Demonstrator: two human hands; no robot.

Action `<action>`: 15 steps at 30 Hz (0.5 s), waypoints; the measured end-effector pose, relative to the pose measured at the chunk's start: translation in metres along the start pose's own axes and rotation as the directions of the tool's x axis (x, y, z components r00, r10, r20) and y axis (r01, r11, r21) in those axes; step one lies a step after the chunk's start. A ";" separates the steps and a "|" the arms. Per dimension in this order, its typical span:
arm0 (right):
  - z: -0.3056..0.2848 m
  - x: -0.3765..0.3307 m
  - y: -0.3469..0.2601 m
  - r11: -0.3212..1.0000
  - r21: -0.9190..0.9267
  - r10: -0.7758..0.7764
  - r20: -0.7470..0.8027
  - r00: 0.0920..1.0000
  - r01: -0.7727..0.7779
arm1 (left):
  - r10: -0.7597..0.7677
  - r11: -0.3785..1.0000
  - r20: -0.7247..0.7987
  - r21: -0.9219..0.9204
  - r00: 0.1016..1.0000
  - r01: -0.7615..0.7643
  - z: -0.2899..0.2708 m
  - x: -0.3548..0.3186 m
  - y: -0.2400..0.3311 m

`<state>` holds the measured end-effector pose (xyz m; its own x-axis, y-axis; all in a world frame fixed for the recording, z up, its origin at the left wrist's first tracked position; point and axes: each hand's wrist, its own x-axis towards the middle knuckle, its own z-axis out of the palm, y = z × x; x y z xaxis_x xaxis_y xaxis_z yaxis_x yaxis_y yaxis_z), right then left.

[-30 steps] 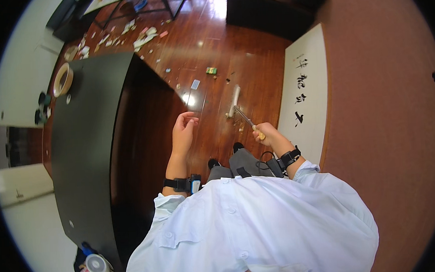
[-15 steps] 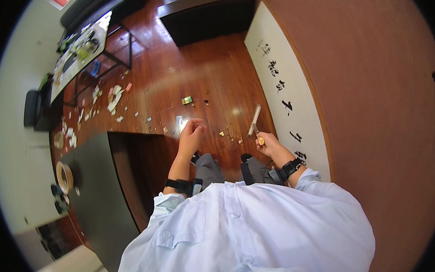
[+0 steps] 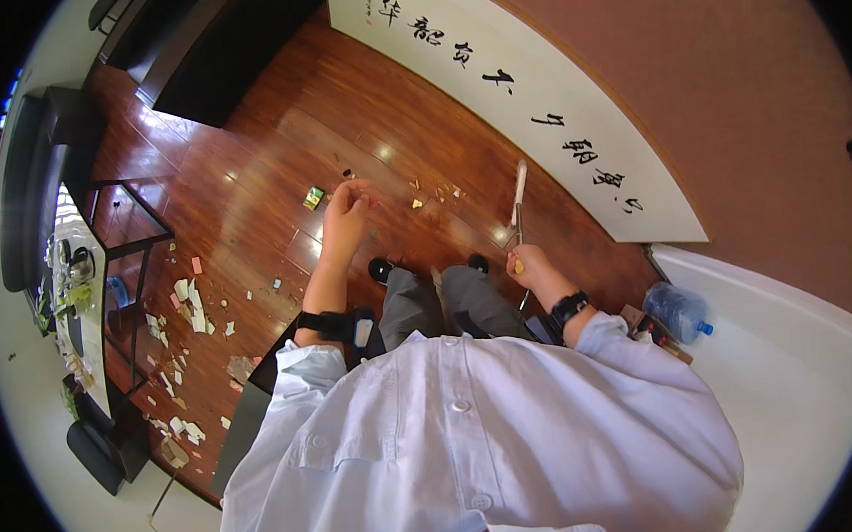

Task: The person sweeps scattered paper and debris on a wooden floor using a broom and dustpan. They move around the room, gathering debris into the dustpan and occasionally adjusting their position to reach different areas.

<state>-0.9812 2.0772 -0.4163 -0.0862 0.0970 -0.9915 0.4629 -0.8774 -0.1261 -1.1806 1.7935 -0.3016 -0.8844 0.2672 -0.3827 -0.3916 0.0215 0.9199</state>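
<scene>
My right hand (image 3: 529, 261) is closed round the yellow-ended handle of a tool. A thin metal-looking stem runs from it to a long whitish bar-shaped head (image 3: 520, 184) held over the floor; its exact kind is unclear. My left hand (image 3: 351, 199) is raised over the floor with its fingers apart and slightly blurred, nothing seen in it. Beyond that hand lies a small green and yellow box (image 3: 314, 198). Small yellowish scraps (image 3: 417, 203) are scattered between my two hands' reach on the wooden floor (image 3: 274, 168).
Torn paper and debris (image 3: 194, 305) litter the floor at left. A cluttered table (image 3: 93, 252) stands beyond, near a dark sofa (image 3: 22, 193). A framed calligraphy panel (image 3: 532, 84) leans along the right. A large blue water bottle (image 3: 678, 311) lies at lower right.
My view has turned to the right, so the panel slants across the top and the bottle appears. The dark cabinet has mostly left view. My right hand keeps the tool.
</scene>
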 end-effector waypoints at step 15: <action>0.207 -0.013 0.227 0.796 -0.593 0.228 0.111 0.967 -0.119 | -0.109 0.994 -0.156 0.004 0.982 0.111 -0.124 -0.058 -0.003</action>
<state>-1.0572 1.7797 -0.4252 -0.0757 -0.1579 -0.9845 0.9022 -0.4313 -0.0002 -1.1598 1.6586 -0.2930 -0.8651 0.1100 -0.4894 -0.4863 0.0553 0.8720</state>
